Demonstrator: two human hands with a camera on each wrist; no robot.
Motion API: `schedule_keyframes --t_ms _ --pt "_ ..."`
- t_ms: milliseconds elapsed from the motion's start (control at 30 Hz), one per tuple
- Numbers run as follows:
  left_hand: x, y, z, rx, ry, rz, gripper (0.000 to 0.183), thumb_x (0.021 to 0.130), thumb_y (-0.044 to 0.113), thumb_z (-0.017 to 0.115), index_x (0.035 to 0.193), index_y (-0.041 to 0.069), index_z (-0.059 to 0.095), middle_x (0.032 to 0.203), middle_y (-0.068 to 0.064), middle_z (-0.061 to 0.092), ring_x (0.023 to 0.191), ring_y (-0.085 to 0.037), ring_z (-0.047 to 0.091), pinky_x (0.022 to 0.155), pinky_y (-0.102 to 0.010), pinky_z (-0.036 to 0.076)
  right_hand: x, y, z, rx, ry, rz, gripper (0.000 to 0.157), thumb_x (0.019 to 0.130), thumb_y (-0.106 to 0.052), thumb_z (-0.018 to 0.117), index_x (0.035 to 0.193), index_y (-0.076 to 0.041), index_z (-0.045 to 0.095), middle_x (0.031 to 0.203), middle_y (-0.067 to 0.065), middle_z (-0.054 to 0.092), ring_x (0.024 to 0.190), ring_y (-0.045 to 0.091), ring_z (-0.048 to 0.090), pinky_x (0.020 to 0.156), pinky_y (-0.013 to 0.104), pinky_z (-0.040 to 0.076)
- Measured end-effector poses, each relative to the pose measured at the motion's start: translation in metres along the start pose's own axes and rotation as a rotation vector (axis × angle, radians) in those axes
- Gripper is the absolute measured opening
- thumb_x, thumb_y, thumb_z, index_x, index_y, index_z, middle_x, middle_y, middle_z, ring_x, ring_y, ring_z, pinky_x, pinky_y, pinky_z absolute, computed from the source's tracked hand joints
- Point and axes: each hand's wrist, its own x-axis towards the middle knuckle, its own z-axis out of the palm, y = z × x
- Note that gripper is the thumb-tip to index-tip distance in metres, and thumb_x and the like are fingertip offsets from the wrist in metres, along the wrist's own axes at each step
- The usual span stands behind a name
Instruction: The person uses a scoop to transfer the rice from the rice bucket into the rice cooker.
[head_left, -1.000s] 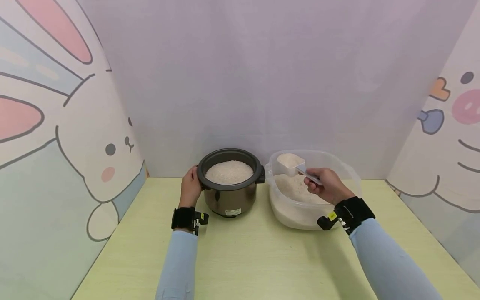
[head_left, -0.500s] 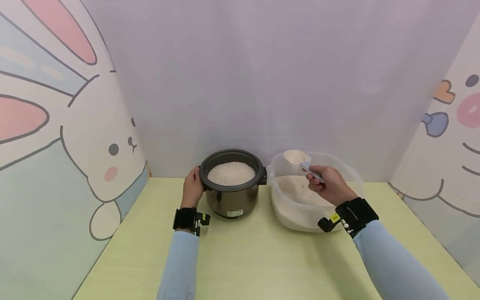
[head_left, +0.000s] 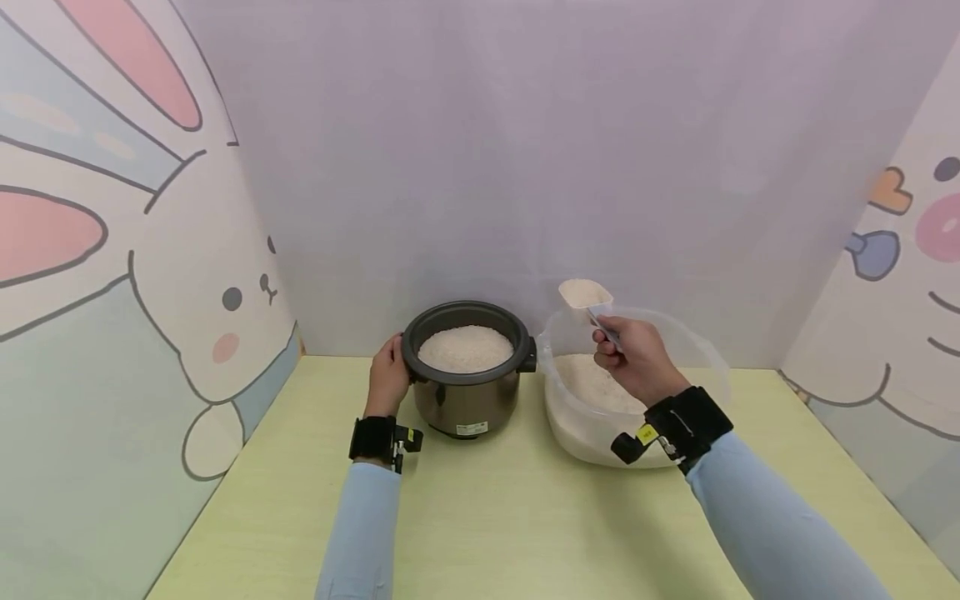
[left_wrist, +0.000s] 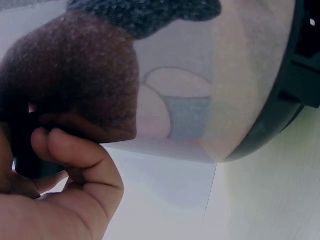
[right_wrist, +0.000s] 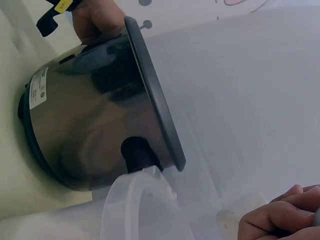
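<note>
A dark rice cooker (head_left: 467,404) stands on the table, its pot holding white rice (head_left: 466,348). My left hand (head_left: 387,377) grips the cooker's left side handle; in the left wrist view its curled fingers (left_wrist: 75,150) close round the black handle (left_wrist: 37,150). My right hand (head_left: 636,354) pinches the handle of a white measuring scoop (head_left: 585,295) heaped with rice. The scoop is raised above the back left rim of a clear plastic tub (head_left: 562,400), which also holds rice. In the right wrist view the scoop (right_wrist: 240,215) is partly hidden behind my fingers.
The tub stands right of the cooker, close to its right handle (head_left: 528,356). Behind both hangs a pale curtain (head_left: 495,183). Panels with a cartoon rabbit (head_left: 202,292) and another cartoon face (head_left: 900,275) flank the light green table (head_left: 487,533).
My right hand has lifted the full scoop higher, from inside the tub's rim to above it, and shifted slightly left. My left hand stays on the cooker's handle. The view has drifted slightly.
</note>
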Motion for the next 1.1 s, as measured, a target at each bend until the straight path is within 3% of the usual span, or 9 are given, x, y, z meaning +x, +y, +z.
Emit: schedule_keyframes --t_ms 167,300,467,567,700,1100 --pt "0.0 -0.002 0.0 0.008 0.0 0.004 0.042 0.113 0.033 0.035 0.133 0.008 0.062 0.097 -0.014 0.059 0.074 -0.019 0.054 0.068 -0.032 0.048 0.005 0.004 0.017 -0.078 -0.003 -0.028 0.017 0.111 -0.013 0.04 0.124 -0.002 0.039 0.077 0.0 0.048 0.059 0.008 0.035 0.056 0.023 0.026" --pt "0.0 -0.002 0.001 0.006 0.003 0.006 0.042 0.113 0.033 0.036 0.135 0.007 0.061 0.103 -0.017 0.062 0.077 -0.021 0.056 0.068 -0.032 0.048 0.011 0.012 0.029 -0.15 0.019 -0.068 0.009 0.109 -0.009 0.047 0.105 -0.001 0.049 0.076 0.002 0.048 0.058 0.009 0.034 0.054 0.023 0.028" --pt "0.002 -0.003 0.001 -0.003 0.007 0.017 0.043 0.114 0.031 0.036 0.14 0.006 0.059 0.111 -0.018 0.065 0.078 -0.019 0.057 0.068 -0.03 0.048 0.014 0.021 0.042 -0.224 0.038 -0.118 0.019 0.108 -0.009 0.051 0.09 -0.002 0.05 0.077 0.003 0.048 0.059 0.009 0.035 0.053 0.023 0.03" --pt "0.002 -0.004 0.001 -0.015 0.005 0.017 0.043 0.114 0.031 0.036 0.14 0.006 0.06 0.103 -0.017 0.063 0.073 -0.018 0.055 0.065 -0.03 0.048 0.014 0.025 0.048 -0.296 0.03 -0.137 0.013 0.108 -0.01 0.05 0.106 0.003 0.052 0.078 0.002 0.049 0.06 0.009 0.035 0.055 0.023 0.03" --pt "0.002 -0.004 0.002 -0.017 0.003 0.017 0.043 0.114 0.03 0.036 0.14 0.006 0.06 0.101 -0.016 0.061 0.072 -0.017 0.053 0.065 -0.029 0.047 0.014 0.029 0.05 -0.409 0.019 -0.157 0.028 0.109 -0.013 0.049 0.127 0.009 0.048 0.08 0.002 0.05 0.062 0.009 0.035 0.057 0.024 0.03" --pt "0.004 -0.005 0.002 0.005 0.011 0.013 0.043 0.114 0.03 0.036 0.14 0.006 0.059 0.104 -0.017 0.062 0.074 -0.018 0.054 0.066 -0.03 0.047 0.021 0.04 0.056 -0.696 0.062 -0.301 0.029 0.106 -0.014 0.053 0.124 0.007 0.061 0.085 0.007 0.056 0.067 0.012 0.042 0.058 0.024 0.035"
